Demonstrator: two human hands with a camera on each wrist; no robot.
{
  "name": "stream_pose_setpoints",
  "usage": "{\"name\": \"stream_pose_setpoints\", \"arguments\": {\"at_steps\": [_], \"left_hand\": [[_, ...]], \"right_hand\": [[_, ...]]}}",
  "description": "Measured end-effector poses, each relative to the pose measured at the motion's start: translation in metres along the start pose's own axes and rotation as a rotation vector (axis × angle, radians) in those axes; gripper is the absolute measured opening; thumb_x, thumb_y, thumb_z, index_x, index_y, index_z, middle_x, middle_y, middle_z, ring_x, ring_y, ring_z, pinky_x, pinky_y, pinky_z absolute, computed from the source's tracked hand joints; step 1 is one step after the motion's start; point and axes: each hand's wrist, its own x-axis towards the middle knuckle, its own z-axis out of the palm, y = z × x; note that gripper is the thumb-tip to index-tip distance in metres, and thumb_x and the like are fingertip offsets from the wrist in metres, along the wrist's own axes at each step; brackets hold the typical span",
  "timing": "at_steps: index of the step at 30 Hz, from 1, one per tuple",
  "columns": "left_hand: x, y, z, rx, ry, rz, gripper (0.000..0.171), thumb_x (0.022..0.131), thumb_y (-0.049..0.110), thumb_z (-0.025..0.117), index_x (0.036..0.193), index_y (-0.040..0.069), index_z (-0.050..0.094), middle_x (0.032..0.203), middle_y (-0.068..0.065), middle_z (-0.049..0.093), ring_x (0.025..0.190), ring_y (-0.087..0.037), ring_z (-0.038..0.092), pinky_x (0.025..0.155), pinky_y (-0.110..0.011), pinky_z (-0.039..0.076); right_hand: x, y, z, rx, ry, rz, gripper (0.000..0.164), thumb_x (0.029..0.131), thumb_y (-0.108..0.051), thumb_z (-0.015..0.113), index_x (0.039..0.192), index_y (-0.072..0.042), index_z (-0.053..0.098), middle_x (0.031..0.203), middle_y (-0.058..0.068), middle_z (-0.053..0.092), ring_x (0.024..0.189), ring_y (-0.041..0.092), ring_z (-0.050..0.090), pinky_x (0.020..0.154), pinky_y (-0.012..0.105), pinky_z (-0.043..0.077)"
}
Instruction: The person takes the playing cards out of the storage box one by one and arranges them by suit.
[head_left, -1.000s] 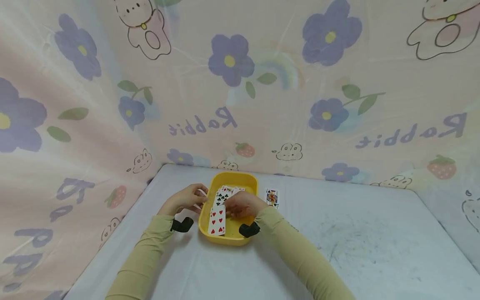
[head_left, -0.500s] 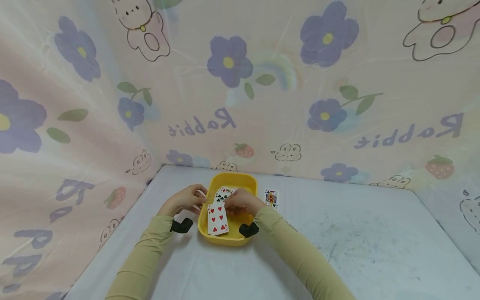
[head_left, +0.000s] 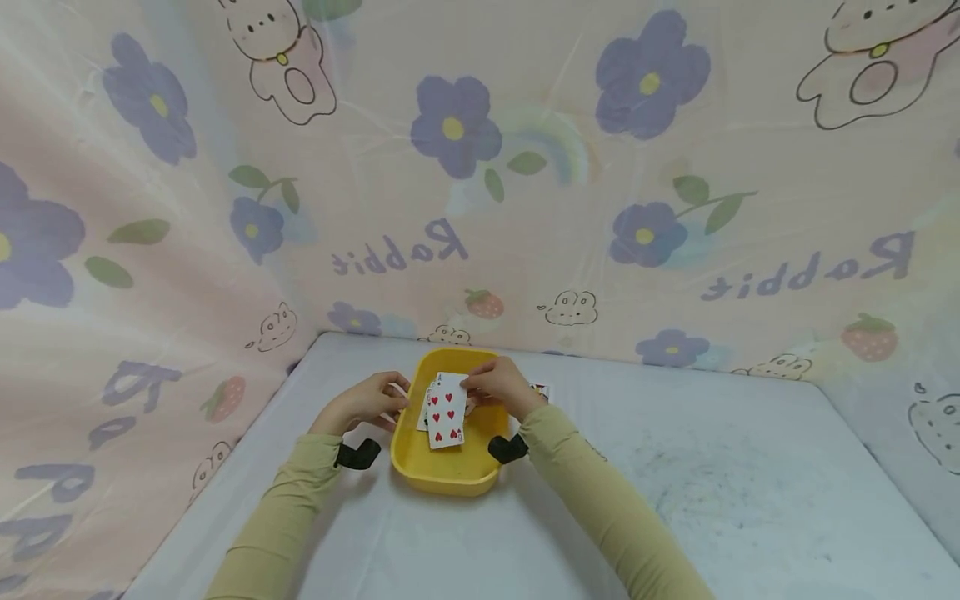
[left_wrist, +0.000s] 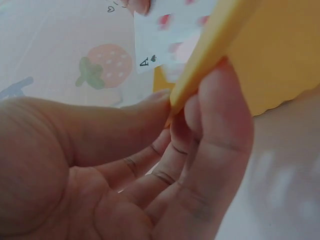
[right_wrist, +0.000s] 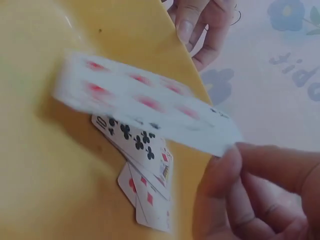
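Note:
A yellow tray (head_left: 468, 462) stands on the table, its left rim pinched between the thumb and fingers of my left hand (head_left: 369, 402). Over the tray, my right hand (head_left: 504, 387) pinches playing cards (head_left: 447, 415) at their far right corner. A six of hearts lies on top; an ace of spades corner shows from under it. Motion blurs these cards in the right wrist view. Below them, several loose playing cards (right_wrist: 142, 145) lie overlapped on the tray floor, a ten of clubs and diamonds among them.
Right of the tray, a face card (head_left: 542, 390) lies on the white-covered table (head_left: 675, 467), mostly hidden behind my right hand. A patterned curtain (head_left: 525, 267) rises behind the table and along its left side.
My right hand has raised the six of hearts and the card under it from the tray's near end toward its far end, over the loose cards. My left hand stays on the rim.

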Motion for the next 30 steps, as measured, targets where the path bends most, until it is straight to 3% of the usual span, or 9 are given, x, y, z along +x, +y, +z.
{"name": "stream_pose_setpoints", "arguments": {"at_steps": [7,12,18,25,30], "left_hand": [[0.001,0.0,0.001,-0.015,-0.003,0.003,0.025,0.096,0.003,0.055,0.119,-0.002,0.048,0.093,-0.016,0.059,0.073,-0.022,0.061,0.065,-0.039,0.058],[0.001,-0.002,0.0,-0.008,0.007,0.005,0.025,0.096,0.002,0.055,0.119,-0.003,0.048,0.094,-0.015,0.059,0.074,-0.021,0.061,0.065,-0.039,0.058],[0.002,-0.004,0.0,0.011,0.013,0.0,0.024,0.096,0.003,0.055,0.119,-0.001,0.049,0.094,-0.015,0.059,0.075,-0.022,0.062,0.063,-0.037,0.058],[0.0,-0.004,0.001,0.023,0.013,-0.002,0.025,0.096,0.005,0.055,0.12,-0.002,0.048,0.096,-0.016,0.059,0.077,-0.022,0.061,0.063,-0.035,0.058],[0.0,-0.003,0.0,0.025,0.014,0.002,0.026,0.097,0.006,0.055,0.121,-0.002,0.048,0.097,-0.016,0.059,0.077,-0.022,0.061,0.063,-0.035,0.058]], "right_hand": [[-0.001,-0.004,-0.017,-0.02,0.053,-0.046,0.018,0.088,-0.007,0.068,0.101,0.005,0.062,0.085,0.014,0.064,0.069,0.02,0.063,0.073,0.033,0.057],[-0.008,-0.012,-0.044,-0.048,0.053,-0.093,0.02,0.091,-0.011,0.065,0.106,0.002,0.064,0.094,0.013,0.066,0.085,0.025,0.065,0.085,0.041,0.054],[-0.019,-0.014,-0.083,-0.064,0.067,-0.143,0.027,0.093,-0.012,0.062,0.116,0.002,0.061,0.103,0.016,0.064,0.097,0.031,0.063,0.087,0.041,0.053],[-0.03,0.01,-0.131,-0.05,0.105,-0.142,0.035,0.096,-0.01,0.057,0.125,0.007,0.053,0.109,0.018,0.06,0.093,0.025,0.062,0.092,0.044,0.049],[-0.032,0.034,-0.157,-0.018,0.124,-0.09,0.037,0.097,-0.009,0.055,0.128,0.009,0.048,0.109,0.019,0.059,0.086,0.02,0.062,0.085,0.036,0.053]]}}
